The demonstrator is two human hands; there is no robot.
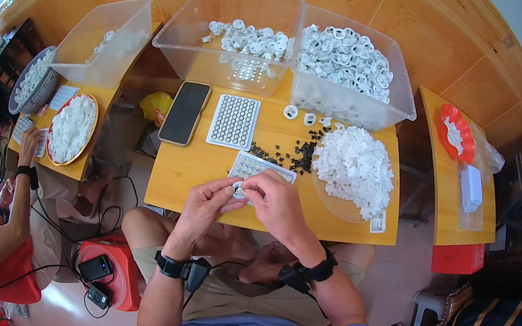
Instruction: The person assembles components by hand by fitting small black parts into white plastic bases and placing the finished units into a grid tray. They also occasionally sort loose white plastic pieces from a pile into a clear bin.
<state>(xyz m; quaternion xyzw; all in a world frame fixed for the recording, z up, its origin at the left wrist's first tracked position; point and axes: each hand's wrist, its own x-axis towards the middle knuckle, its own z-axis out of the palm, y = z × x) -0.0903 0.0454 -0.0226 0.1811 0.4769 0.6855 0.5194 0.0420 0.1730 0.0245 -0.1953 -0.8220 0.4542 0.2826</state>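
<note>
Above the front edge of the yellow table [167, 181], my left hand [204, 200] pinches a small round white plastic part [238, 190]. The fingertips of my right hand [276, 202] close on its right side; whether they hold a further small piece is hidden. Just beyond my hands lies a tray of round discs [265, 167], partly covered by my right hand. A fuller tray of round silvery discs [232, 128] sits behind it. Small black pieces [304, 157] are scattered to the right. Beside them, translucent white plastic pieces [353, 172] are heaped on a round plate.
Two clear bins [185, 59] [353, 113] at the back hold white ring-shaped parts. A phone [184, 113] lies at the table's left. To the left, a person in a red shirt [0, 257] works at another table. A side table [450, 196] stands right, with a red dish [457, 133].
</note>
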